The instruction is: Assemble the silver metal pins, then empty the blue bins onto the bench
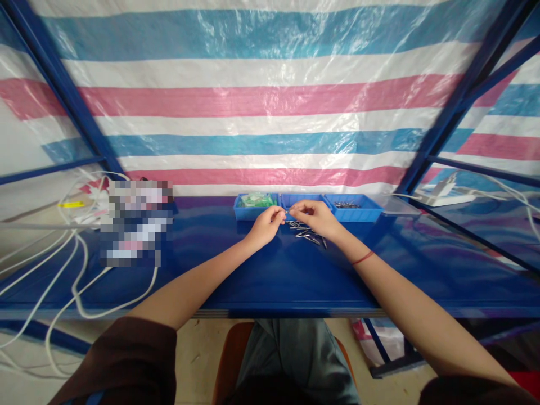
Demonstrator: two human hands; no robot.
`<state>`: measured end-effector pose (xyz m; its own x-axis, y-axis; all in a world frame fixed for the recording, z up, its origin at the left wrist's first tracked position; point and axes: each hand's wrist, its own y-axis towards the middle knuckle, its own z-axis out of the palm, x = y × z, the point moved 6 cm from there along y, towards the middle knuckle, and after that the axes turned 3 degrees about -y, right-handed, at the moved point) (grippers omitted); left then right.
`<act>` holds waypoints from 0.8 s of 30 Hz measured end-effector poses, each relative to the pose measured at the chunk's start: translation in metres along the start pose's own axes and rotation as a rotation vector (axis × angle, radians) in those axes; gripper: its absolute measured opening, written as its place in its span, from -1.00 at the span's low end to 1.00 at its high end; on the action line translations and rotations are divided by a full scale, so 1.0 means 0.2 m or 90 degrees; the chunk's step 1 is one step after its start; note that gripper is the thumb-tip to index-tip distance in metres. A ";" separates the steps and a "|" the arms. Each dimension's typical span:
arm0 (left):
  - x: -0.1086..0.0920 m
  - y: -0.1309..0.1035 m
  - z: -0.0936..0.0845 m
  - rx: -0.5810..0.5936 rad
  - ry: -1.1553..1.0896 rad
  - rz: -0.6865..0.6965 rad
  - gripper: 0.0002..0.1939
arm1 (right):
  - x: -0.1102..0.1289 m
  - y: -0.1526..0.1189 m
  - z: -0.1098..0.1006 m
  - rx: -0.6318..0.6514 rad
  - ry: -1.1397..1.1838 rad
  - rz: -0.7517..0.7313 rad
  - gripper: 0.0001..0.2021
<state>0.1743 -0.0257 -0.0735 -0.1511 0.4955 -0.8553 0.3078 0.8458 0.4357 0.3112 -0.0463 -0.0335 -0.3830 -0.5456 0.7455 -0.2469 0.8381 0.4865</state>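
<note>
My left hand [270,223] and my right hand [313,217] meet above the blue table, both with fingers pinched. Between the fingertips is something small, too tiny to name, and both hands seem to grip it. Just beneath my right hand lies a loose pile of thin metal pins [310,237], partly hidden by it. Behind the hands stand blue plastic bins: the left bin [253,214] has green and clear small items [256,199], the right bin [358,214] has dark metal pieces [346,205]. The middle bin [295,198] is mostly covered by my right hand.
White cables [80,281] loop over the table's left side, near a blurred-out patch. A clear lid [396,205] lies right of the bins, with a white device [447,194] farther right. Blue metal posts [447,112] frame a striped plastic sheet [261,101] behind the table [261,275].
</note>
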 end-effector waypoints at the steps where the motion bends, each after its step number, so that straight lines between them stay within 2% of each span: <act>1: 0.00 0.00 0.00 0.002 -0.014 -0.010 -0.88 | 0.00 0.00 0.00 -0.010 0.016 0.007 -0.75; 6: 0.00 0.00 0.01 0.010 -0.068 -0.037 -0.87 | -0.01 0.00 -0.01 -0.048 0.069 0.010 -0.74; 14: -0.02 -0.02 0.04 0.045 -0.098 -0.063 -0.79 | 0.01 0.00 -0.02 -0.061 0.056 -0.004 -0.78; 21: -0.02 -0.02 0.06 0.082 -0.105 -0.030 -0.77 | 0.02 -0.01 0.00 -0.039 0.022 -0.019 -0.80; 24: -0.03 -0.02 0.05 0.066 -0.096 -0.004 -0.80 | 0.05 -0.02 0.00 -0.040 -0.023 -0.050 -0.83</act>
<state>0.1841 -0.0337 -0.0727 -0.0131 0.4480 -0.8940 0.4040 0.8202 0.4051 0.3082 -0.0543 -0.0287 -0.3970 -0.6079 0.6876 -0.2215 0.7905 0.5710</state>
